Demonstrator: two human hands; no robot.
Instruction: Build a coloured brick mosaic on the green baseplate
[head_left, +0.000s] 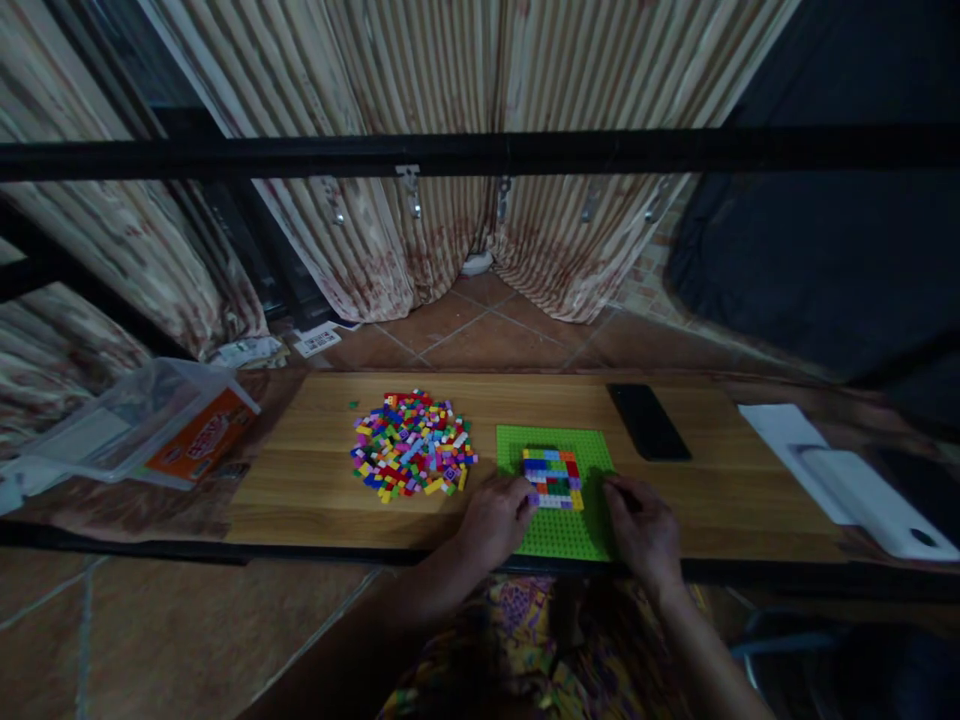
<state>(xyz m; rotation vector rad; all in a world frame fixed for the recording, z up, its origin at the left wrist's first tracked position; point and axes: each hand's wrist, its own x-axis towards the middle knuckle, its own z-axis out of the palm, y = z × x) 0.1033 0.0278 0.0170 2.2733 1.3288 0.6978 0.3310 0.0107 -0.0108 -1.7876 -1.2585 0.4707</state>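
A green studded baseplate (559, 540) lies near the front edge of the wooden board. On it stands a flat, roughly square build of multicoloured toy bricks (556, 480). At the build's left side, my left hand (496, 520) is closed, its fingertips pinching a small purple brick (532, 497) at the edge. My right hand (646, 530) rests by the plate's right edge with its fingers curled; whatever they may hold is hidden. Left of the plate is a heap of loose toy bricks (412, 450) in many colours.
A black phone (649, 422) lies right of the plate on the wooden board (300, 480). Farther right are a white sheet (787, 450) and a white device (877, 500). At left stands a clear plastic tub (142, 400) with an orange label. A dark bar (480, 155) crosses before the curtains.
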